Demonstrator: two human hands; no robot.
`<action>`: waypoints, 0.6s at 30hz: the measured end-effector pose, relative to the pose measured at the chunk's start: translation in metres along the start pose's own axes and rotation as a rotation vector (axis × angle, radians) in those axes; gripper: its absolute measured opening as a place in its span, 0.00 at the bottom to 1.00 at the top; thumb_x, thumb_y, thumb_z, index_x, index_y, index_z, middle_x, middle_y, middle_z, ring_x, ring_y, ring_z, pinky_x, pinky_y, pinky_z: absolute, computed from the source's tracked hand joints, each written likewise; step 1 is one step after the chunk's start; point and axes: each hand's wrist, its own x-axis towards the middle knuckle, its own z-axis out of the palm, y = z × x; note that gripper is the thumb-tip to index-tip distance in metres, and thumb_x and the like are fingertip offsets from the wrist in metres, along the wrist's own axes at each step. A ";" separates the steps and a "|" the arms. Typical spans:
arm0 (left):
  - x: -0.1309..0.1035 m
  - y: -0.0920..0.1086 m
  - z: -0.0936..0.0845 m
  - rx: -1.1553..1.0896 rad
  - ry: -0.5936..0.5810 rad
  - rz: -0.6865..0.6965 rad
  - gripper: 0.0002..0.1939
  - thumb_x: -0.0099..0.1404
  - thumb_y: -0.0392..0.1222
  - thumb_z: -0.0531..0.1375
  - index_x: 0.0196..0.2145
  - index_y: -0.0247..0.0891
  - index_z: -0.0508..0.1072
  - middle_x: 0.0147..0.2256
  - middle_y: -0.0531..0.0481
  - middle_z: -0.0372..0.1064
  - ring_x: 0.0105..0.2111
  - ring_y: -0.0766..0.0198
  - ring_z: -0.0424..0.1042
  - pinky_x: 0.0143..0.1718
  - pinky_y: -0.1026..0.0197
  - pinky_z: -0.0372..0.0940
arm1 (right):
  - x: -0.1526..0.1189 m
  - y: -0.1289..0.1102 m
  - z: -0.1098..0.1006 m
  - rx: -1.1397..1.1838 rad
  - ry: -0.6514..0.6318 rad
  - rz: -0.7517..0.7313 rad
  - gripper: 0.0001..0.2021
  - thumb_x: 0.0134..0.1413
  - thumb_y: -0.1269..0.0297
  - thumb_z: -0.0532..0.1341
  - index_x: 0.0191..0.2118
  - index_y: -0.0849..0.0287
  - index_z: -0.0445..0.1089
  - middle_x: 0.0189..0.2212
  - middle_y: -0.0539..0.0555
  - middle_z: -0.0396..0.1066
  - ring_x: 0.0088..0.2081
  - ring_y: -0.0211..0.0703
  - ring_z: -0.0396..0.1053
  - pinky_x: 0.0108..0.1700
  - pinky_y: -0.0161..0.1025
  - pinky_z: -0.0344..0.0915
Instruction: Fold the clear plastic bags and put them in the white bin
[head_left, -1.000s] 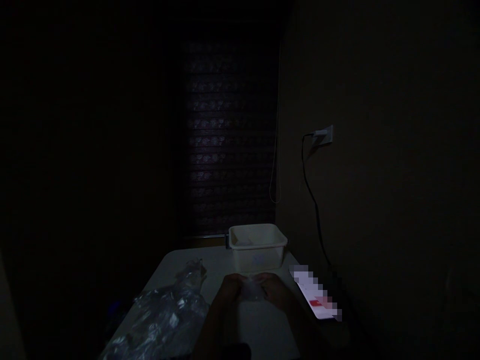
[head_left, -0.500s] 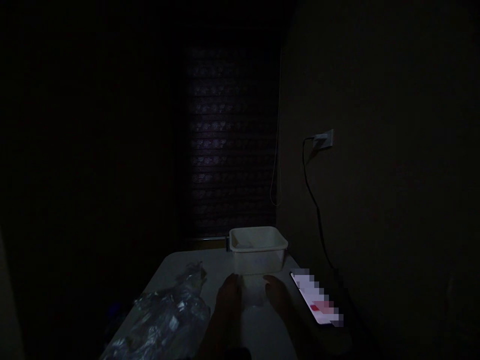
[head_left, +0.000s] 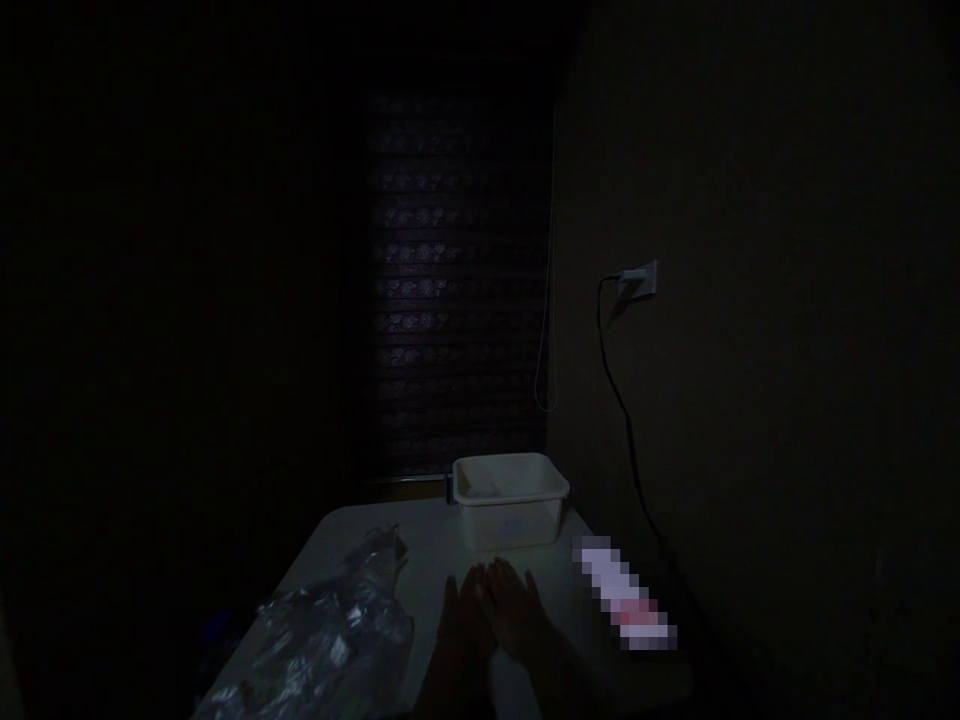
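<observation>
In the dim head view my left hand lies palm down over the white table, fingers stretched forward and thumb apart. My right hand is flat beside it, its fingers partly overlapping the left ones. Whatever is under the two palms is hidden. To the left of my hands spreads a heap of shiny clear plastic. Just beyond my fingertips stands a white rectangular tub, with something pale and indistinct inside.
A lit phone screen, partly pixelated, lies near the right edge of the table. A black cable hangs from a wall socket on the right. Behind the table is a dark patterned blind.
My hands were apart around a pale, see-through item; now they have come together with fingers overlapping, and that item no longer shows. The view has shifted slightly.
</observation>
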 end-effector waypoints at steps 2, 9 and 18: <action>-0.001 0.001 -0.002 0.010 -0.013 -0.005 0.23 0.60 0.43 0.38 0.54 0.42 0.43 0.54 0.46 0.42 0.54 0.56 0.40 0.50 0.43 0.35 | -0.002 0.000 0.001 0.008 0.001 0.013 0.20 0.53 0.58 0.40 0.49 0.55 0.57 0.51 0.56 0.54 0.53 0.44 0.48 0.53 0.52 0.38; -0.001 0.006 -0.010 0.032 -0.025 -0.054 0.24 0.60 0.46 0.38 0.54 0.41 0.46 0.54 0.45 0.43 0.54 0.54 0.40 0.48 0.40 0.36 | -0.001 0.003 0.008 -0.054 0.041 0.012 0.20 0.54 0.58 0.38 0.48 0.52 0.58 0.50 0.54 0.55 0.52 0.44 0.50 0.51 0.55 0.40; 0.003 -0.001 0.007 0.020 0.000 -0.095 0.24 0.60 0.46 0.37 0.53 0.41 0.47 0.54 0.45 0.42 0.54 0.54 0.42 0.48 0.40 0.38 | 0.004 0.021 0.038 -0.170 0.151 -0.074 0.18 0.54 0.65 0.40 0.46 0.47 0.59 0.48 0.50 0.59 0.51 0.43 0.53 0.49 0.54 0.47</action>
